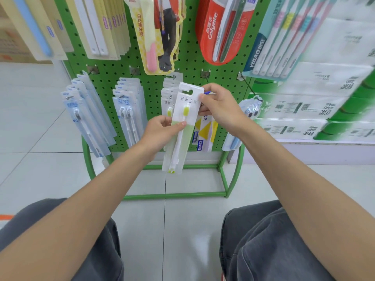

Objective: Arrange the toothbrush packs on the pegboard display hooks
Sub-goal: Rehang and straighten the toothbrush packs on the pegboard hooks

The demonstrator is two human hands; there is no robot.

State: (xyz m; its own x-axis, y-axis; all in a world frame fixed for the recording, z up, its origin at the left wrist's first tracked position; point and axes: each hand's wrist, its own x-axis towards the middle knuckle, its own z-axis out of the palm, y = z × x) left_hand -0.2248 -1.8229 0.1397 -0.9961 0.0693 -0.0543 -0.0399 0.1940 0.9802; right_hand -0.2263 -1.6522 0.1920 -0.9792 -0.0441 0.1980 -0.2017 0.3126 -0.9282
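Observation:
A white and green toothbrush pack [183,126] with a yellow-green brush is held upright in front of the green pegboard [154,82]. My left hand [162,131] pinches its middle between thumb and fingers. My right hand [218,107] grips its upper right edge, just below the hang hole. Behind it, several matching packs [169,98] hang on a hook. To the right, a bare hook [207,78] sticks out above yellow and white packs [205,132] that my right hand partly hides.
Clear blue packs [87,114] and twin-brush packs [128,110] hang on the lower left hooks. A red Colgate pack [219,31] and multi-brush pack [280,37] hang above. Stacked tissue packages [324,94] stand at right. The green stand frame [225,179] rests on tiled floor; my knees are below.

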